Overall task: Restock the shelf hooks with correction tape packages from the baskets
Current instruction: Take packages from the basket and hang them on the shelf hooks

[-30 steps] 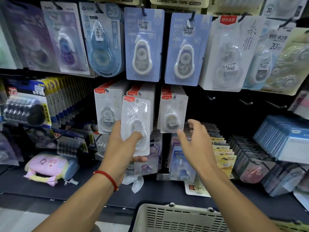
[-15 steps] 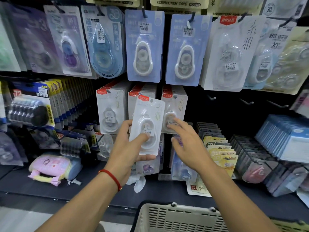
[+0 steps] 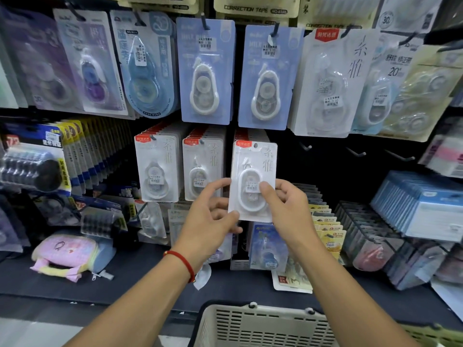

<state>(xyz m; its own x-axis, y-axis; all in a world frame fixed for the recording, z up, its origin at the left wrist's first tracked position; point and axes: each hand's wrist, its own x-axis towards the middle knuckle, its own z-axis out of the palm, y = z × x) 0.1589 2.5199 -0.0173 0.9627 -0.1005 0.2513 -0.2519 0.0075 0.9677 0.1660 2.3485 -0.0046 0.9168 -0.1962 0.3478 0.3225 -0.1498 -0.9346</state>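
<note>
Clear-plastic blister pack [image 3: 253,181], light, slick, flexes: I'd keep left hand [image 3: 213,216] and right hand [image 3: 288,209] pinching its side edges, hang-hole free.

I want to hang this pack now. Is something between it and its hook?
Nothing visible is. Both hands, left and right, hold the pack directly before the third stack; its hook is hidden behind the pack.

Bare hooks [image 3: 357,153] right of the packed hanging stacks [image 3: 200,169] leave open room
</note>
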